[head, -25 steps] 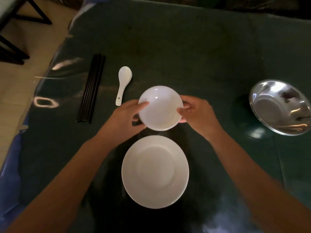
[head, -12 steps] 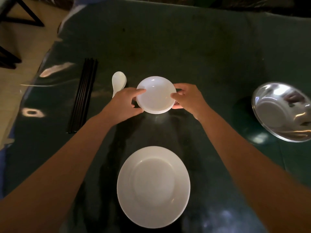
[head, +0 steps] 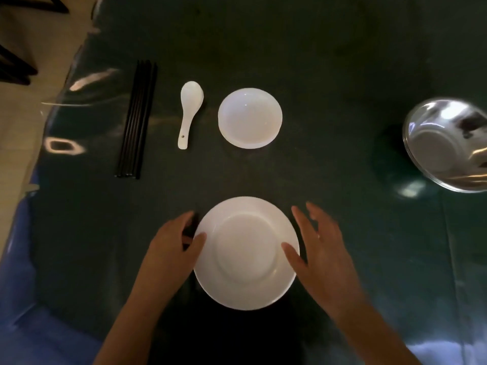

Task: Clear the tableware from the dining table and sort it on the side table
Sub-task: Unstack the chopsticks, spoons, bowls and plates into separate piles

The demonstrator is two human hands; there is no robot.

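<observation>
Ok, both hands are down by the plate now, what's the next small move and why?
Probably close both hands on the plate rim and lift it. The left hand already touches its left edge with the thumb on the rim, and the right hand, fingers spread, sits at its right edge. Neither has a grip yet, and the small dish stands free beyond.

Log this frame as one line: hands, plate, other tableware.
left hand: open, thumb at white plate rim | right hand: open beside plate | small bowl, spoon, chopsticks, steel bowl: untouched
</observation>
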